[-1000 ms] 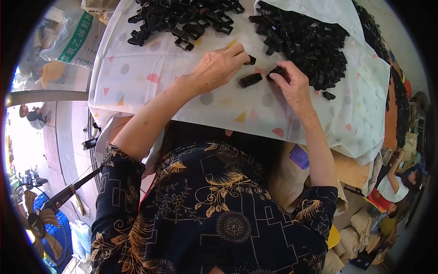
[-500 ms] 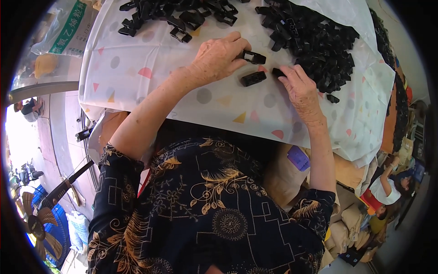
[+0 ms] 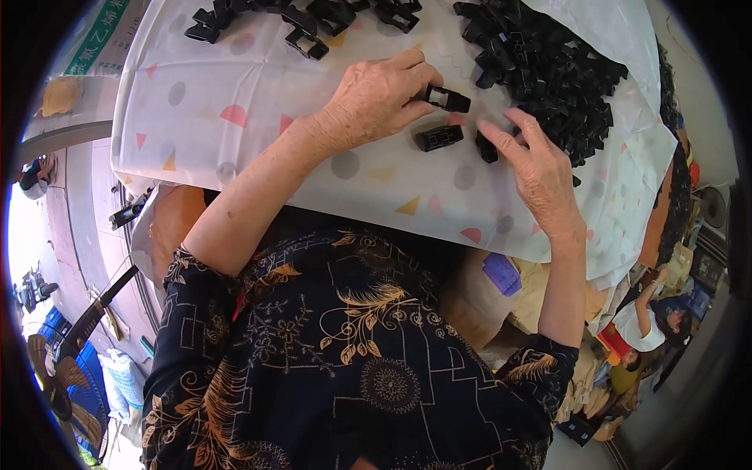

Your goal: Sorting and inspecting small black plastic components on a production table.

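Note:
My left hand (image 3: pixel 384 98) is closed in a pinch on a black plastic part with a rectangular opening (image 3: pixel 448 99), held just above the patterned tablecloth. Below it lies a second, blocky black plastic part (image 3: pixel 439 138), touched by neither hand. To the right, my right hand (image 3: pixel 540 168) has its fingers apart. A small black piece (image 3: pixel 486 149) sits right at its left-most fingertip, partly covered by it. Whether that finger touches the piece is hard to make out.
A big heap of black plastic parts (image 3: pixel 540 78) covers the table's right side. More such parts (image 3: pixel 305 23) lie at the far left. The white tablecloth (image 3: pixel 345 192) hangs over the near edge. A fan (image 3: pixel 59 384) stands at lower left; another person (image 3: pixel 646 321) is at far right.
The fingers of my right hand have spread, and the small black piece is now lower beside them. My left hand, with its part, has shifted slightly right. The view has shifted a little.

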Motion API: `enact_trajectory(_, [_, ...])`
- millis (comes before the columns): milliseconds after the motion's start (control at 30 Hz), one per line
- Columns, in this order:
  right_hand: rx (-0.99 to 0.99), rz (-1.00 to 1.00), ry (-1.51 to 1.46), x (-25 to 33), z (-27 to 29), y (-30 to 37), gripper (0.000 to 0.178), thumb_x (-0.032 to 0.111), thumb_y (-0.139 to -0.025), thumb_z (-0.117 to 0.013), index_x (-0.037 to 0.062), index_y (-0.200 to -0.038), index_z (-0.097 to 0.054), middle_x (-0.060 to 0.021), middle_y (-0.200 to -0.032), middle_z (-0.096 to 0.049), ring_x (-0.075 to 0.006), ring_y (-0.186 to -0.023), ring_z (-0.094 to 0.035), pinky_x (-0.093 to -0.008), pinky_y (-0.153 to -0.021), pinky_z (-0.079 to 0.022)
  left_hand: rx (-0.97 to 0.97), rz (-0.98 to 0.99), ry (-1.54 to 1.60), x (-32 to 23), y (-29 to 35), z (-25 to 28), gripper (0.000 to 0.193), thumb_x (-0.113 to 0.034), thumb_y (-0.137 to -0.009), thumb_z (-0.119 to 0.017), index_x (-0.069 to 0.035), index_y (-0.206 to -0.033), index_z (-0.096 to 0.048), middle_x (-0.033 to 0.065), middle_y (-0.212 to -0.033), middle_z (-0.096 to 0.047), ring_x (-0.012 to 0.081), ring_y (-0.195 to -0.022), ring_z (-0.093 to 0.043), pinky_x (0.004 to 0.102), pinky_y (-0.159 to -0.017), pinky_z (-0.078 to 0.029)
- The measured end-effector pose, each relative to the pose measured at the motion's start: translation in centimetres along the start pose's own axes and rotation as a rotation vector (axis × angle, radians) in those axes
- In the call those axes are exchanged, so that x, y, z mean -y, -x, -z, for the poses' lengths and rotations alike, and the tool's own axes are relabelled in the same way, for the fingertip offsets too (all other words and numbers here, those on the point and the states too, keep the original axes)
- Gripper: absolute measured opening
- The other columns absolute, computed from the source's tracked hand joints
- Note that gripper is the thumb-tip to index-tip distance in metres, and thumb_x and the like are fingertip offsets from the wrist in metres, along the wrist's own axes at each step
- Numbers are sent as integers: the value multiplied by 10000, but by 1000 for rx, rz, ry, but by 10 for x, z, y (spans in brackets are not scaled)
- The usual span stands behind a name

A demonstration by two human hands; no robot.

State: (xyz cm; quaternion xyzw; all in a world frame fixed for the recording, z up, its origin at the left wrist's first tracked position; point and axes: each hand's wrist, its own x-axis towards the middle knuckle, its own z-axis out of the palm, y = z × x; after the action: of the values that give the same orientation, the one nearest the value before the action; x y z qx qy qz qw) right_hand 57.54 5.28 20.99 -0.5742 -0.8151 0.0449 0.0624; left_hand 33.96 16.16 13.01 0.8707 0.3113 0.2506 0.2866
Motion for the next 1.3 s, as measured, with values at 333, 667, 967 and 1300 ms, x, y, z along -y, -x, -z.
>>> enact_trajectory(333, [-95,33,-325,-5,-10,-18,411,-12,-740,-729,46,-1141,-662,-115,-1025,-646,-284,-863,-640,-358,-741,-542,-7,9,-62,-9,-4,0,259,-238,-812,-708,-124,-1038,-653,57,-976,-592,287,-858,-661,397,-724,-538])
enact_trajectory(667, [-268,243,-27,9,-34,-53,417,25,-676,-769,22,-1084,-688,-78,-958,-647,-253,-841,-615,-359,-730,-506,-1,61,-42,-13,-5,1,306,-281,-789,-731,-105,-1029,-661,66,-988,-600,292,-861,-667,398,-728,-545])
enact_trajectory(967, [-226,208,87,10,-49,-38,492,77,-768,-698,32,-1252,-617,-89,-1209,-615,-275,-1150,-569,-405,-949,-437,-6,82,-18,-13,-4,3,275,-199,-776,-700,-106,-1027,-637,71,-993,-589,319,-852,-655,417,-728,-541])
enact_trajectory(1300, [-342,52,-165,32,-85,-16,515,44,-851,-566,6,-1362,-508,-151,-1308,-571,-324,-1273,-505,-465,-1051,-364,-201,-45,-139,-37,12,-16,506,-326,-831,-718,-73,-1238,-553,112,-1119,-597,287,-1037,-586,417,-851,-454])
